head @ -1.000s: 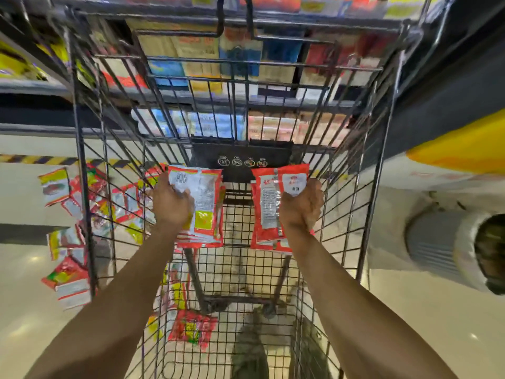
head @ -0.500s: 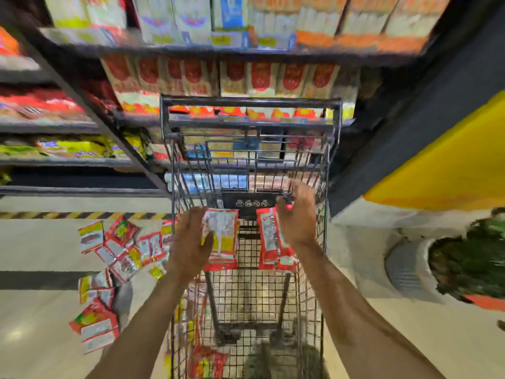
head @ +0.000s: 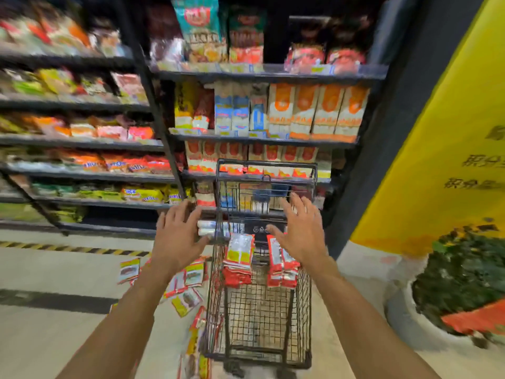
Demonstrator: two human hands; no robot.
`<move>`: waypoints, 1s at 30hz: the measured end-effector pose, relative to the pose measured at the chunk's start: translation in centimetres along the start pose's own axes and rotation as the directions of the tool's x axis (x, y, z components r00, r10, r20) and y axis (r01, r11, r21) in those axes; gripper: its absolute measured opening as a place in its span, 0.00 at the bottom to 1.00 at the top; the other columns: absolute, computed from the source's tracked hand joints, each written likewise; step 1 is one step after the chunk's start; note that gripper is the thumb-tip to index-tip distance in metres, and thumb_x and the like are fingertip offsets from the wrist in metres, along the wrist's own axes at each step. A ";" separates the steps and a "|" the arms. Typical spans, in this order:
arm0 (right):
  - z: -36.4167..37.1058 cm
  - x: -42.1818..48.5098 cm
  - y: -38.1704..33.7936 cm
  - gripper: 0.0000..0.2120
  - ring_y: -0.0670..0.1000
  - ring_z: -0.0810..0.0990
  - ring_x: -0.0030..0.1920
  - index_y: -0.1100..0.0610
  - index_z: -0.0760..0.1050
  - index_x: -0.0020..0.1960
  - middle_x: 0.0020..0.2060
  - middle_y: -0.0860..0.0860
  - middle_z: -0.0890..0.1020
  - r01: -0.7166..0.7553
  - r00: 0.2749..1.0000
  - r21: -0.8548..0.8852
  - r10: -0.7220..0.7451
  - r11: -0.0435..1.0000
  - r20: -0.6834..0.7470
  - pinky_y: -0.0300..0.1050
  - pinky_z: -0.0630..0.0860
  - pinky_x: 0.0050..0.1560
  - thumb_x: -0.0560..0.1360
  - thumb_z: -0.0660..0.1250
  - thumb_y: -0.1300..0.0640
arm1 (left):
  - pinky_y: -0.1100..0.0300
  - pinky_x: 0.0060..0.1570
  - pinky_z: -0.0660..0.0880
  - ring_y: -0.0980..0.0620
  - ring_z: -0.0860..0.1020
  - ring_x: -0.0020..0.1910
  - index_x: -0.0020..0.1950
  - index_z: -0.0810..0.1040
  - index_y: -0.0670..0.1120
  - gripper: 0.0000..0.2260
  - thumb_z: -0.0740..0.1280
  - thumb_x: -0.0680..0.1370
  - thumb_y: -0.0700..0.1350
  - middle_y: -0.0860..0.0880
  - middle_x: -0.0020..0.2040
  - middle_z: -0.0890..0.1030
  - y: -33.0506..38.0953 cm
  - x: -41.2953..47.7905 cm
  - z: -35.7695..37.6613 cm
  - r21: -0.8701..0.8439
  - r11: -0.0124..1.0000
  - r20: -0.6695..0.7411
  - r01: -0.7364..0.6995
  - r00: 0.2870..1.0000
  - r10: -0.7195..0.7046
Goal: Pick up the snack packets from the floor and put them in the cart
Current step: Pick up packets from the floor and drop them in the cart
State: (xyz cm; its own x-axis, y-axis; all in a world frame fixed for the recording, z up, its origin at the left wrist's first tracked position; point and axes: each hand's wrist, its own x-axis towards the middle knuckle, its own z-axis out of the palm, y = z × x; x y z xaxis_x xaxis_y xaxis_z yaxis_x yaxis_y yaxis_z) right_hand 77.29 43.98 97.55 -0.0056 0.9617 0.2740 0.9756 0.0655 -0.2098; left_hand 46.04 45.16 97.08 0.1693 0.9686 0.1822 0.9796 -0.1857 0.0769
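Far left of the fingers, store shelves (head: 82,170) stocked with blurred bags and boxes. Below those, a yellow-and-black striped line (head: 71,248) on the pale floor (head: 54,272).

Under and just behind the left hand (head: 177,242), snack packets on the floor (head: 188,285), scattered, red, yellow and white, some overlapping, lying beside the cart's left wall. More of them near the lower left corner of the cart, blurred.

Left hand spread flat, fingers (head: 175,214) splayed and released, gripping nothing, hovering near the cart's left rim.

Between the two hands, the wire cart (head: 259,318), black, upright, its handle (head: 266,163) beyond the fingertips toward the shelves. Inside the basket, below the fingertips, two stacks: a red and yellow packet stack (head: 239,258) just right of the left thumb, and a red and white packet stack (head: 281,269) beneath the right palm. Cannot tell whether either stack rests on anything or hangs in mid-air. Neither stack touched by any finger.

Right hand (head: 300,236) likewise open, fingers (head: 296,202) fanned out, holding nothing, above the cart's right side.

Right of that hand, a yellow wall panel (head: 437,138) with blurred lettering, and a potted plant (head: 464,272) on the floor.
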 end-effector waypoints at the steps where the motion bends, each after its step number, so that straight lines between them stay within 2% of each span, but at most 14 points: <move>1: -1.1 -1.6 -0.9 0.39 0.61 0.61 0.80 0.47 0.62 0.80 0.81 0.54 0.64 0.014 1.000 -0.022 -0.013 1.000 0.010 0.63 0.61 0.78 0.76 0.58 0.27 | 0.34 0.74 0.63 0.38 0.64 0.77 0.80 0.64 0.54 0.37 0.59 0.75 0.69 0.44 0.78 0.65 -0.4 -2.2 -1.6 0.018 1.000 -0.007 0.006 1.000 -0.006; 6: -6.3 -8.9 -7.0 0.40 0.61 0.55 0.82 0.45 0.57 0.82 0.83 0.53 0.57 0.117 0.992 -0.073 -0.114 0.990 0.049 0.64 0.52 0.80 0.77 0.55 0.25 | 0.34 0.76 0.59 0.37 0.61 0.81 0.82 0.63 0.55 0.36 0.60 0.78 0.69 0.42 0.82 0.63 -2.8 -13.0 -8.0 0.087 0.995 -0.059 0.055 0.997 -0.050; 10: -8.4 -13.4 -12.7 0.41 0.61 0.54 0.83 0.45 0.57 0.83 0.84 0.52 0.57 0.192 0.981 -0.080 -0.188 0.978 0.049 0.65 0.52 0.81 0.77 0.53 0.25 | 0.36 0.80 0.55 0.39 0.55 0.83 0.84 0.57 0.57 0.36 0.59 0.79 0.70 0.45 0.85 0.56 -7.1 -20.1 -11.3 0.132 0.985 -0.058 0.108 0.993 -0.101; 14: -7.8 -17.2 -19.5 0.44 0.62 0.51 0.83 0.45 0.54 0.84 0.84 0.53 0.55 0.253 0.966 -0.118 -0.243 0.960 0.090 0.64 0.50 0.82 0.75 0.43 0.23 | 0.36 0.79 0.56 0.39 0.57 0.83 0.84 0.58 0.57 0.37 0.59 0.79 0.71 0.44 0.84 0.58 -13.2 -26.7 -13.2 0.138 0.979 -0.101 0.148 0.986 -0.135; 20: -4.2 -22.2 -33.0 0.41 0.64 0.61 0.79 0.49 0.63 0.81 0.80 0.55 0.65 0.310 0.950 -0.101 -0.303 0.945 0.078 0.66 0.59 0.79 0.76 0.51 0.26 | 0.34 0.74 0.62 0.38 0.63 0.80 0.82 0.63 0.56 0.36 0.61 0.78 0.71 0.43 0.82 0.64 -26.1 -36.8 -14.1 0.191 0.959 -0.067 0.211 0.977 -0.201; 23: -1.5 -23.6 -39.5 0.39 0.65 0.64 0.78 0.51 0.67 0.80 0.79 0.58 0.67 0.315 0.949 -0.062 -0.313 0.947 0.034 0.68 0.62 0.77 0.76 0.58 0.29 | 0.34 0.77 0.57 0.39 0.59 0.82 0.83 0.58 0.57 0.37 0.59 0.78 0.72 0.44 0.84 0.59 -33.0 -40.8 -14.4 0.204 0.945 -0.023 0.256 0.966 -0.257; 25: 0.3 -24.8 -43.0 0.40 0.66 0.64 0.78 0.52 0.66 0.80 0.79 0.59 0.66 0.318 0.947 -0.049 -0.314 0.947 0.072 0.68 0.62 0.77 0.76 0.57 0.29 | 0.35 0.78 0.55 0.40 0.57 0.83 0.83 0.56 0.58 0.37 0.58 0.78 0.72 0.45 0.85 0.57 -36.8 -43.4 -14.3 0.219 0.934 0.025 0.281 0.956 -0.294; 27: 2.3 -25.9 -46.1 0.40 0.67 0.64 0.77 0.52 0.67 0.79 0.79 0.59 0.66 0.338 0.938 -0.046 -0.333 0.940 0.094 0.67 0.62 0.76 0.76 0.56 0.29 | 0.35 0.78 0.56 0.39 0.58 0.82 0.83 0.56 0.58 0.38 0.58 0.78 0.73 0.44 0.84 0.58 -40.5 -45.4 -13.6 0.232 0.930 0.054 0.286 0.950 -0.306; 30: 5.0 -25.4 -50.3 0.38 0.66 0.64 0.77 0.51 0.67 0.79 0.79 0.58 0.67 0.354 0.931 -0.031 -0.349 0.935 0.108 0.67 0.63 0.76 0.77 0.61 0.30 | 0.34 0.78 0.57 0.39 0.59 0.82 0.83 0.56 0.58 0.38 0.57 0.77 0.73 0.44 0.84 0.59 -45.2 -45.8 -12.7 0.240 0.923 0.085 0.301 0.941 -0.329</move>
State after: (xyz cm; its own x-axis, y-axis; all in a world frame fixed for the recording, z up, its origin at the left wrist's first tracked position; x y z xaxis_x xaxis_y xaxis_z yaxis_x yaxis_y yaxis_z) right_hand 27.26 17.57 96.41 -0.3692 0.9014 0.2264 0.9167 0.3932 -0.0706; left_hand -7.34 7.12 97.74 -0.1539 0.9861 0.0630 0.9810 0.1601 -0.1095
